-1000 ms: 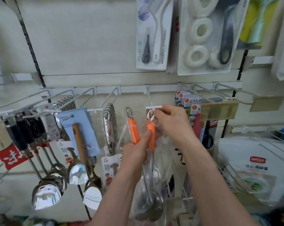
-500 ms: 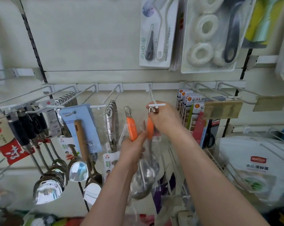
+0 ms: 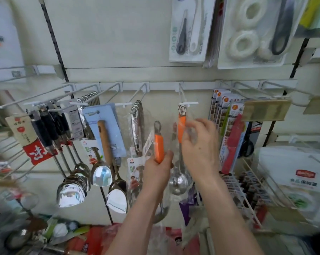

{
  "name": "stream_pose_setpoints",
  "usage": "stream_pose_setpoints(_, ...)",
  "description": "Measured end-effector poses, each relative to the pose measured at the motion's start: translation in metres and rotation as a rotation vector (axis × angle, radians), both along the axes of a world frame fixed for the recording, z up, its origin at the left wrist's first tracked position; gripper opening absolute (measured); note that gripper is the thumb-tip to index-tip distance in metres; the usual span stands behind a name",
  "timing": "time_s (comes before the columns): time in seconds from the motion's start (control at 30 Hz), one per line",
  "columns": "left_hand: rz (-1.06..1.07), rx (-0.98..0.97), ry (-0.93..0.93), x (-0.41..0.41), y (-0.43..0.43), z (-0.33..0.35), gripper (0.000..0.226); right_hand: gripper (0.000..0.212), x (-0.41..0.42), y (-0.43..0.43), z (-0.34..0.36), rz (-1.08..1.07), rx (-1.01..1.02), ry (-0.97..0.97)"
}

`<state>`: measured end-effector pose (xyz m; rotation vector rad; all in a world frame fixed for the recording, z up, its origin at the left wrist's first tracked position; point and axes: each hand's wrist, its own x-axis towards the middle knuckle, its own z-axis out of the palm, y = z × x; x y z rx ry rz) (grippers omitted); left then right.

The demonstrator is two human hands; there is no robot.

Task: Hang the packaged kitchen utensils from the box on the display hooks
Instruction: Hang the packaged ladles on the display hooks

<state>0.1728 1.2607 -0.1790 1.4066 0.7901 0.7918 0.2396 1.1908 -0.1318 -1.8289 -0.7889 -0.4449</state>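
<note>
One ladle (image 3: 158,144) in left hand (image 3: 156,173)

Motion blurs the right hand (image 3: 197,150); the left forearm (image 3: 137,218) partly hides a ladle (image 3: 158,150).

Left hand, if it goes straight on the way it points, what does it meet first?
Likely the bare wall panel under the rail: the left hand, gripping an orange-handled ladle, points up beside the hung ladle. Depth is unclear.
</note>
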Motion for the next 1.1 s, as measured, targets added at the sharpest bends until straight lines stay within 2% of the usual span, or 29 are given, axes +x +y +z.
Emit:
stream_pose_setpoints(0.1, -0.02, 0.092, -0.012, 0.001, -0.01, -0.007, 0.024, 0.015, -0.003, -0.005, -0.012, -0.012, 0.044, -0.017)
stream_pose_setpoints(0.2, -0.01, 0.211, 0.068, 0.006, -0.014, -0.017, 0.024, 0.023, -0.008, -0.007, -0.008, 0.041, 0.095, 0.034)
stream_pose_setpoints(0.3, 0.043, 0.373, 0.148, 0.01, -0.019, -0.023, 0.023, 0.035, -0.015, -0.01, -0.004, 0.031, 0.011, 0.018)
stream_pose_setpoints(0.37, 0.089, 0.565, 0.285, 0.01, -0.023, -0.023, 0.019, 0.038, -0.016, -0.012, -0.005, 0.011, -0.072, 0.019)
stream_pose_setpoints(0.43, 0.115, 0.736, 0.376, 0.01, -0.025, -0.023, 0.01, 0.037, -0.013, -0.013, -0.005, -0.009, -0.128, 0.029)
stream_pose_setpoints(0.5, 0.091, 0.795, 0.397, 0.01, -0.03, -0.019, 0.008, 0.032, -0.012, -0.013, -0.007, -0.014, -0.151, 0.028)
stream_pose_setpoints(0.57, -0.014, 0.662, 0.339, 0.008, -0.033, -0.013, 0.012, 0.027, -0.01, -0.014, -0.009, 0.005, -0.091, 0.058)
stream_pose_setpoints(0.63, -0.159, 0.417, 0.221, 0.003, -0.032, -0.005, 0.018, 0.022, -0.007, -0.014, -0.011, 0.023, -0.005, 0.134)
stream_pose_setpoints(0.7, -0.254, 0.248, 0.127, -0.003, -0.03, 0.0, 0.036, 0.017, -0.003, -0.013, -0.013, 0.047, 0.05, 0.227)
stream_pose_setpoints(0.77, -0.29, 0.161, 0.047, -0.006, -0.025, 0.0, 0.054, 0.016, -0.001, -0.013, -0.011, 0.115, 0.16, 0.346)
stream_pose_setpoints(0.87, -0.317, -0.031, -0.078, -0.009, -0.017, -0.008, 0.05, 0.013, -0.001, -0.016, -0.007, 0.252, 0.322, 0.523)
stream_pose_setpoints(0.93, -0.384, -0.178, -0.145, -0.011, -0.014, -0.013, 0.047, 0.015, 0.0, -0.019, -0.006, 0.304, 0.321, 0.587)
stream_pose_setpoints(1.07, -0.417, -0.291, -0.186, -0.015, -0.018, -0.013, 0.028, 0.011, 0.0, -0.023, -0.002, 0.281, 0.225, 0.522)
stream_pose_setpoints(1.1, -0.396, -0.291, -0.171, -0.016, -0.018, -0.012, 0.025, 0.017, 0.001, -0.025, 0.0, 0.259, 0.225, 0.481)
